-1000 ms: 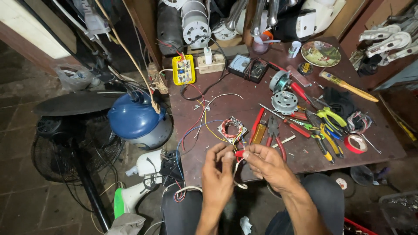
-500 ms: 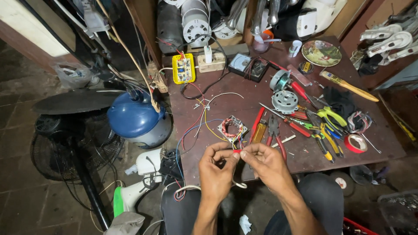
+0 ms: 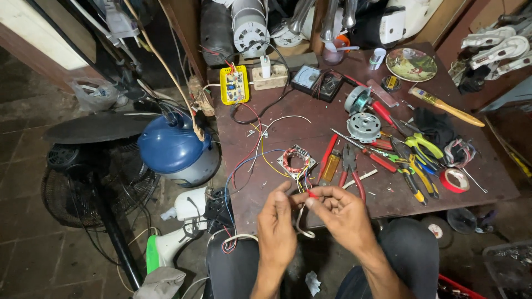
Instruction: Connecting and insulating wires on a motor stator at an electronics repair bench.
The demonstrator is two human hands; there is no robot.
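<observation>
My left hand [image 3: 276, 222] and my right hand [image 3: 339, 213] meet at the near edge of a brown workbench [image 3: 388, 199]. Their fingertips pinch thin wires with a small red sleeve [image 3: 311, 194] between them. A pale wire loops down below my hands. The wires lead up to a motor stator with copper winding [image 3: 295, 161], which lies flat on the bench just beyond my fingers. Red, yellow and blue leads run from the stator to the left across the bench.
Pliers [image 3: 349, 166], screwdrivers and cutters [image 3: 418, 158] lie right of the stator, with a red tape roll [image 3: 455, 180] and motor parts [image 3: 363, 126]. A yellow circuit board [image 3: 234, 85] and a meter [image 3: 306, 77] sit at the back. A blue tank [image 3: 172, 148] and fan stand left.
My hands have stayed together at the bench edge; the fingers shifted slightly while working the red-sleeved wires. Nothing else on the bench moved.
</observation>
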